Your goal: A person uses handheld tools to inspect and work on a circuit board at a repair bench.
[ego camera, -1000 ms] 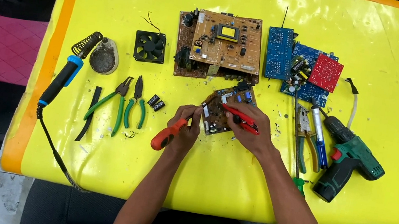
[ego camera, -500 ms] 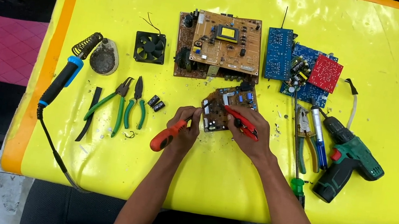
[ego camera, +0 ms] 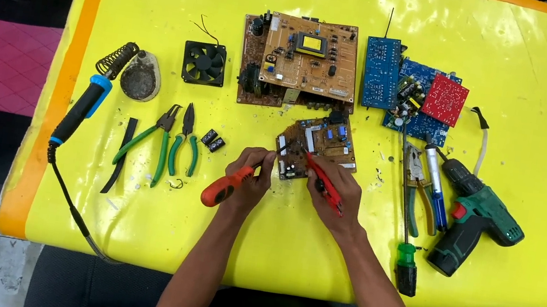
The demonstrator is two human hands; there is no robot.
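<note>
Red-handled screwdriver (ego camera: 228, 188) gripped in left hand (ego camera: 249, 177), right hand (ego camera: 334, 191) pinching red tool (ego camera: 322, 179) over small brown board (ego camera: 316, 147), mid-table (ego camera: 518, 60).

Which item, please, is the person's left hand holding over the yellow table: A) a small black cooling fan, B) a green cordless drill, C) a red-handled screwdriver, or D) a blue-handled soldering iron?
C: the left hand grips the red-handled screwdriver beside the small brown circuit board, while the green cordless drill, blue-handled soldering iron and black cooling fan lie untouched on the yellow table.
</note>
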